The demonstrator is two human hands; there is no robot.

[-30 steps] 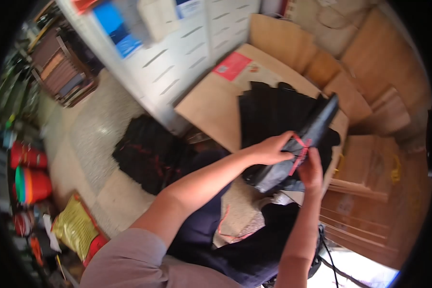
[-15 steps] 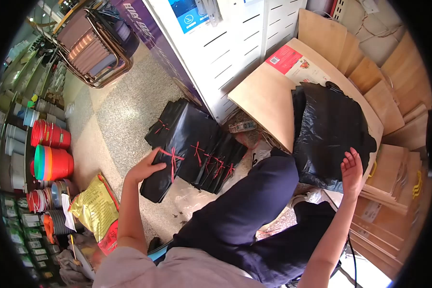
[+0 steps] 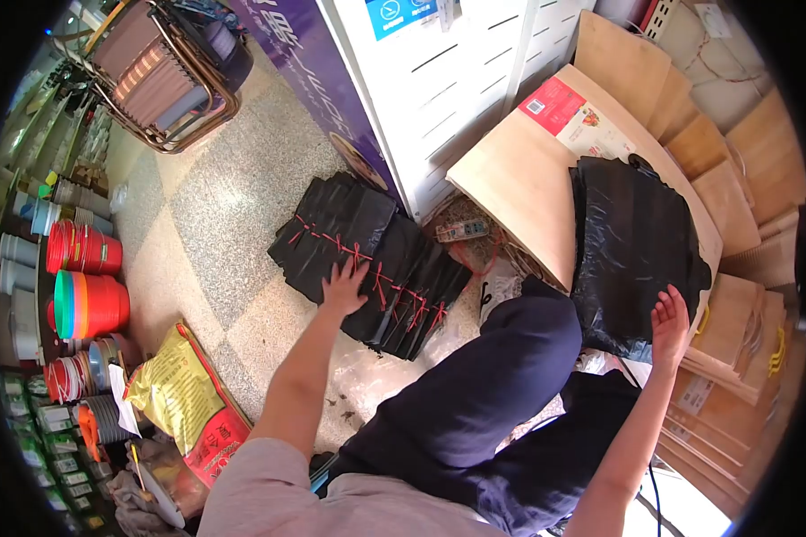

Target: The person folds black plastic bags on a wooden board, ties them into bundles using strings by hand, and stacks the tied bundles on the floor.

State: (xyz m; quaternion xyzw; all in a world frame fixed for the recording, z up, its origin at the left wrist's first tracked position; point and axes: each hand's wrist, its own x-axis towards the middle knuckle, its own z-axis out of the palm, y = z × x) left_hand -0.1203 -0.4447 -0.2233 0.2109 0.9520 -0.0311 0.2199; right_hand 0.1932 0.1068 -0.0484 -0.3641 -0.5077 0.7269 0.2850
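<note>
On the floor lies a row of black plastic bag bundles (image 3: 394, 259), overlapping and tied round with red strips (image 3: 381, 285). My left hand (image 3: 344, 288) rests on these bundles with its fingers spread, holding nothing. A larger stack of loose black plastic bags (image 3: 636, 251) lies over a wooden board (image 3: 515, 192) at the right. My right hand (image 3: 669, 324) is at the near right edge of that stack, palm partly up and fingers loosely extended. Nothing shows in its grasp.
A white slotted cabinet (image 3: 421, 89) stands ahead, beside a purple box (image 3: 318, 85). Wooden boards (image 3: 734, 322) lean and pile at the right. At the left are stacked colourful buckets (image 3: 94, 304), a yellow and red sack (image 3: 184, 389) and a folded chair (image 3: 161, 76). A power strip (image 3: 461, 231) lies by the board.
My left hand has let go of the nearest tied bundle, which now lies in line with the others. The hand has moved right and flattened on the row. My right hand has barely moved.
</note>
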